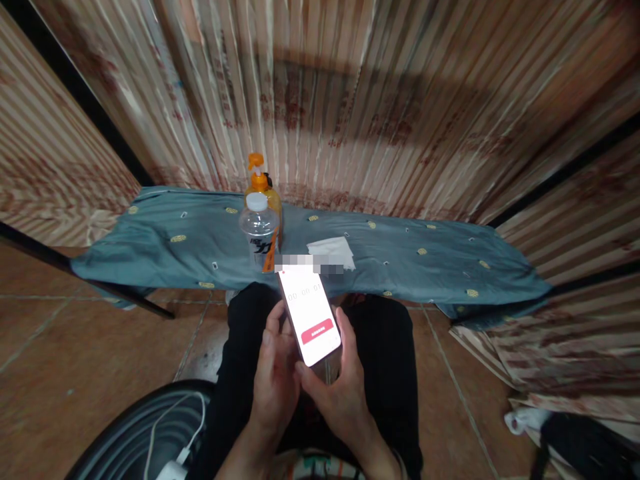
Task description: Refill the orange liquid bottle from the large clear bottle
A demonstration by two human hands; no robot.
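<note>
A smartphone (314, 313) with a bright white screen is held over my lap, tilted a little to the left. Its screen has a row of digits and a red button near the bottom. My right hand (345, 390) grips the lower part, thumb at the bottom corner and fingers along the right edge. Against the left edge, my left hand (275, 377) supports the phone with curled fingers, some hidden behind it. Just past the phone's top, a clear bottle with a white cap (260, 230) stands on a cloth-covered bench. A white folded tissue (333, 252) lies to its right.
Behind the clear bottle stands a yellow pump bottle (257, 180) with an orange head. Blue-green patterned cloth (430, 257) covers the narrow bench, with striped curtains (320, 120) behind it. At lower left sits a round black ribbed object (135, 433) with a white charger and cable (175, 467).
</note>
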